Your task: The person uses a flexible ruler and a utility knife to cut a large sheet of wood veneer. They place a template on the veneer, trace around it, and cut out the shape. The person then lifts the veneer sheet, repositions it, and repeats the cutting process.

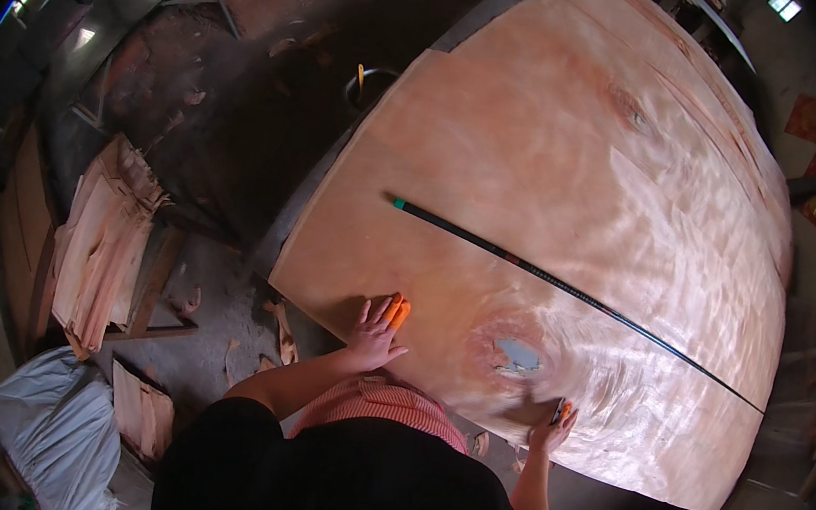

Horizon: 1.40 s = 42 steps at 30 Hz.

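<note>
A large sheet of wood veneer lies before me on a stack, its grain wavy and shiny toward the right. My left hand rests palm down near its front left edge, fingers spread, with orange covers on two fingers. At the front edge, my right hand grips a small dark tool, possibly a knife; an orange cover shows on a finger there too. Between the hands, a knot hole with a ragged rim shows a grey-blue surface. A long tapered dark rod with a green end lies across the veneer.
Broken veneer strips are piled on a frame at left. Below them are a pale plastic sheet and a smaller veneer stack. Scraps litter the dark floor. Beyond the veneer's left edge, a round container holds a yellow-handled item.
</note>
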Motion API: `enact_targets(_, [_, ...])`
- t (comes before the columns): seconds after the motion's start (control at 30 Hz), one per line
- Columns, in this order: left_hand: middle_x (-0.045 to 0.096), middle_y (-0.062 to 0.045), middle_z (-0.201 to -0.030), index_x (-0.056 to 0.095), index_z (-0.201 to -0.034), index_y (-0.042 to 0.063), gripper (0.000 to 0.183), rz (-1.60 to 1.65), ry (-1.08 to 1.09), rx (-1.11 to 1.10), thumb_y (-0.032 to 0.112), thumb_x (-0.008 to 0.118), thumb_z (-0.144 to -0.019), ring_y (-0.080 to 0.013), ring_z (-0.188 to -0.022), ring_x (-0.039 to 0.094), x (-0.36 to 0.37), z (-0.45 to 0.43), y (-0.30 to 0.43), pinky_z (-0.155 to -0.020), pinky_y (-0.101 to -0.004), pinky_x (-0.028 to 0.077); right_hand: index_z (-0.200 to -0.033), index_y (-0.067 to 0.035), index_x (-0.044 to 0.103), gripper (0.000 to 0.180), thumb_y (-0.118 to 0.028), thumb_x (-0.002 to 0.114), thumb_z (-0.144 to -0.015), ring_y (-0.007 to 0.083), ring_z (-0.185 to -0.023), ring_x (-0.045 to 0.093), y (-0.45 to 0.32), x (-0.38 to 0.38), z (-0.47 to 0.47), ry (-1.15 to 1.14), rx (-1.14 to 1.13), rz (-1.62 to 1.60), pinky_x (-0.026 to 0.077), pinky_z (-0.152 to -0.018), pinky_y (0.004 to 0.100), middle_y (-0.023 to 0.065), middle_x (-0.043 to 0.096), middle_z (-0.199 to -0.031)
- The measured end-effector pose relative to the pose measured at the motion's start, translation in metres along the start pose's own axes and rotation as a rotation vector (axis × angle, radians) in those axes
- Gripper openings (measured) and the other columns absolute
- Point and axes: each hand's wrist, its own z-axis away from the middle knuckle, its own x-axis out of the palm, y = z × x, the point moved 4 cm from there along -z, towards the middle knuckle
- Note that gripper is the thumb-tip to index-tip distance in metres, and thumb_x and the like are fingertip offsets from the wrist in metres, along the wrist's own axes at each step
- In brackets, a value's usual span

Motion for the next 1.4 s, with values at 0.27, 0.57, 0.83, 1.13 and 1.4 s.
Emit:
enact_targets(0.27, [0.039, -0.024, -0.117, 0.036, -0.12, 0.002, 0.059, 0.172, 0.109, 0.013, 0.03, 0.058, -0.073, -0.0354, -0.105, 0.041, -0.031, 0.052, -0.008, -0.088, -0.0418, 0.033, -0.118, -0.008, 0.043, 0.044, -0.008, 0.043, -0.073, 0.0281, -0.117, 0.033, -0.09, 0.011, 0.048, -0.086, -0.252, -0.188, 0.025, -0.096, 0.0373, 0.0099, 0.036, -0.126])
enact_targets(0.57, [0.043, -0.022, -0.116, 0.043, -0.116, 0.004, 0.047, 0.249, -0.1, -0.142, 0.031, 0.051, -0.078, -0.0344, -0.107, 0.04, 0.001, 0.225, -0.067, -0.092, -0.0394, 0.031, -0.12, -0.004, 0.038, 0.053, -0.002, 0.044, -0.067, 0.0255, -0.121, 0.027, -0.146, 0.026, 0.129, -0.069, -0.367, -0.075, 0.022, -0.097, 0.0382, 0.009, 0.028, -0.132])
enact_targets(0.83, [0.043, -0.017, -0.119, 0.043, -0.118, 0.008, 0.047, 0.19, -0.277, -0.175, 0.035, 0.046, -0.08, -0.03, -0.11, 0.04, -0.01, 0.27, -0.136, -0.092, -0.0354, 0.031, -0.117, -0.009, 0.045, 0.05, -0.002, 0.048, -0.068, 0.0289, -0.102, 0.044, -0.197, 0.039, 0.222, -0.203, -0.617, -0.277, 0.032, -0.089, 0.0398, 0.0115, 0.049, -0.112])
enact_targets(1.13, [0.043, -0.018, -0.117, 0.043, -0.117, 0.011, 0.046, 0.44, 0.122, -0.58, 0.033, 0.047, -0.077, -0.032, -0.103, 0.045, -0.087, 0.305, -0.307, -0.085, -0.0384, 0.037, -0.102, -0.004, 0.054, 0.025, -0.014, 0.042, -0.083, 0.019, -0.07, 0.06, -0.248, 0.135, 0.282, -0.776, -0.273, -0.277, 0.046, -0.061, 0.0312, 0.0091, 0.063, -0.075])
enact_targets(1.4, [0.058, -0.015, -0.08, 0.055, -0.097, 0.009, 0.031, 0.307, 1.024, -1.073, 0.034, 0.043, -0.084, -0.031, -0.077, 0.056, -0.186, 0.452, -0.58, -0.069, -0.0383, 0.044, -0.103, 0.001, 0.051, 0.023, -0.012, 0.041, -0.087, 0.0142, -0.072, 0.058, -0.362, 0.172, 0.302, -1.138, -0.302, -0.627, 0.046, -0.064, 0.0256, 0.0099, 0.059, -0.081])
